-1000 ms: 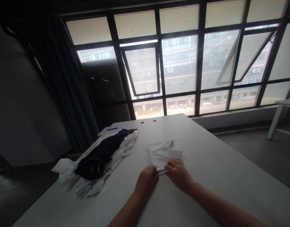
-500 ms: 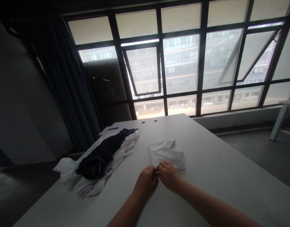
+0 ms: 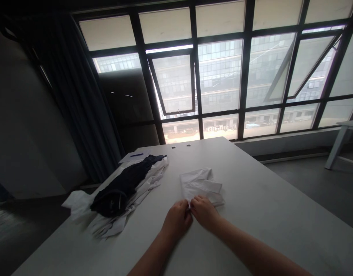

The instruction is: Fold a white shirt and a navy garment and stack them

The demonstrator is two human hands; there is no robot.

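Note:
A folded white cloth point(image 3: 200, 185) lies on the white table point(image 3: 259, 199), in front of me and a little right of centre. My left hand point(image 3: 176, 220) and my right hand point(image 3: 204, 212) are close together at its near edge. Their fingertips meet at about the same spot and seem to pinch the cloth there. The hands hide that part of the cloth. To the left, a dark navy garment point(image 3: 119, 193) lies lengthwise on a crumpled white garment point(image 3: 107, 226), out of reach of neither hand's contact.
A sheet of paper point(image 3: 143, 158) with a blue pen point(image 3: 136, 155) lies at the table's far left. The table's left and right edges drop to a dark floor. Large windows stand beyond it, and a small white table point(image 3: 342, 134) stands at far right.
My right hand has moved left, closer to my left hand, and the near part of the white cloth has shifted with it. The view has tilted slightly.

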